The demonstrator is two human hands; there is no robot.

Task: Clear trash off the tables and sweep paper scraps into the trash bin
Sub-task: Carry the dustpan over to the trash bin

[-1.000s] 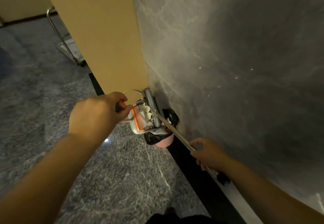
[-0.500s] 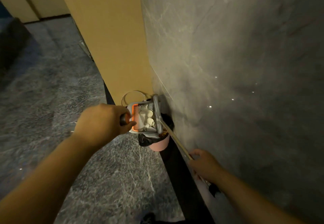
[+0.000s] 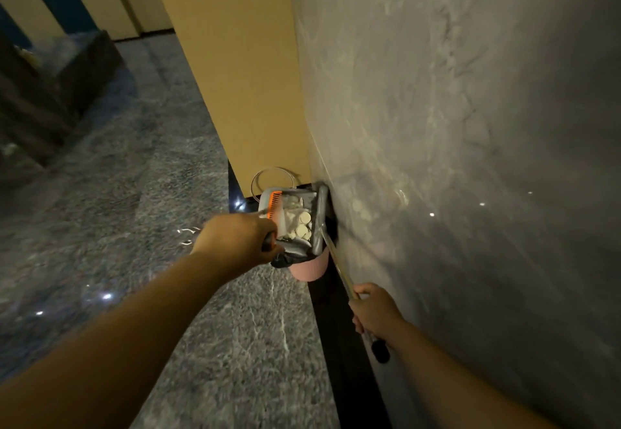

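My left hand [image 3: 237, 238] grips the dark handle of a grey dustpan [image 3: 285, 201] with an orange comb edge. The pan is tipped over a pink trash bin [image 3: 311, 269] lined with a black bag, which stands on the floor against the wall. White paper scraps [image 3: 299, 223] lie in the pan. My right hand [image 3: 373, 309] holds the long pale handle of a broom [image 3: 336, 260]; its grey head [image 3: 321, 217] rests along the pan's right side, over the bin.
A grey marble wall [image 3: 453, 159] fills the right side, with a black skirting strip [image 3: 339, 344] along its foot. A tan pillar [image 3: 235, 69] stands behind the bin. Dark furniture [image 3: 50, 92] sits at the far left on the speckled grey floor [image 3: 168, 193].
The view has swung and moved nearer the bin. The dustpan has tilted more over the bin, with the broom head staying beside it. Both hands keep their grips.
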